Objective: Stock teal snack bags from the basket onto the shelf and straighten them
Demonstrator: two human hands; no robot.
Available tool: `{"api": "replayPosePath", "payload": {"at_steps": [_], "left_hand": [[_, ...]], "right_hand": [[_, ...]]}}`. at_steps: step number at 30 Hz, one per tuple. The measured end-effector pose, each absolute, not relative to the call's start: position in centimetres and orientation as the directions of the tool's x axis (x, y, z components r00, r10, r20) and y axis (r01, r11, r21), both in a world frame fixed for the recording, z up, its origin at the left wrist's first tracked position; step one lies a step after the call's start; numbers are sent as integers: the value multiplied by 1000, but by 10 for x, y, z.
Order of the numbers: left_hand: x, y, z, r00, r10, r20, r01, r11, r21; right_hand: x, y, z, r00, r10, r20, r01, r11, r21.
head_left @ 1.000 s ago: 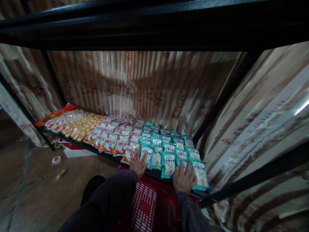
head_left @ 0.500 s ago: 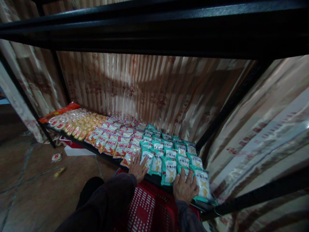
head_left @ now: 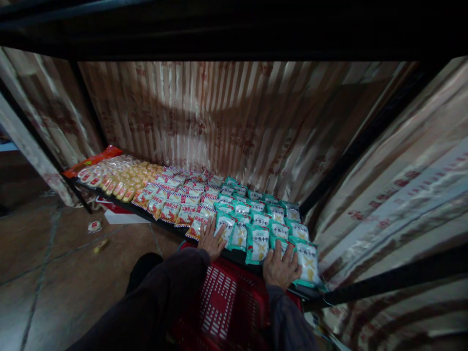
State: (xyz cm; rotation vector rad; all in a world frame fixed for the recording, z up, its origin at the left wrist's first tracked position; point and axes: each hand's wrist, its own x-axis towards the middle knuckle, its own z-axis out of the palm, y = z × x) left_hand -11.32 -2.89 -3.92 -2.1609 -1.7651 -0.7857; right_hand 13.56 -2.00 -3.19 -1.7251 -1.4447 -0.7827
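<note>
My left hand [head_left: 210,239] lies flat with fingers spread on the front row of snack packets, where the red-and-white packets [head_left: 183,205] meet the teal packets [head_left: 256,225]. My right hand [head_left: 280,267] rests open on the teal packets at the shelf's front right corner, beside the last teal packet [head_left: 307,263]. Neither hand grips anything. The packets lie in overlapping rows on a low black shelf [head_left: 234,256].
A red plastic basket [head_left: 223,304] sits right below my arms. Yellow packets [head_left: 120,180] and an orange one [head_left: 91,160] fill the shelf's left end. Striped foil sheeting [head_left: 226,117] backs the shelf. A black upper shelf [head_left: 234,29] hangs overhead. A white box [head_left: 120,217] and litter lie on the floor.
Both hands stay flat on the front packets. My head has shifted, so the shelf sits a little higher in view; the hands barely moved.
</note>
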Motion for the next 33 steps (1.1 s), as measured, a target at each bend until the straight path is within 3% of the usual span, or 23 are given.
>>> {"api": "replayPosePath", "payload": {"at_steps": [28, 33], "left_hand": [[-113, -33, -29, 106, 850, 515, 955, -232, 185], [-116, -38, -24, 143, 837, 528, 940, -282, 192]], "right_hand": [[133, -29, -19, 233, 672, 703, 970, -109, -218], [145, -44, -13, 259, 642, 721, 963, -111, -247]]}}
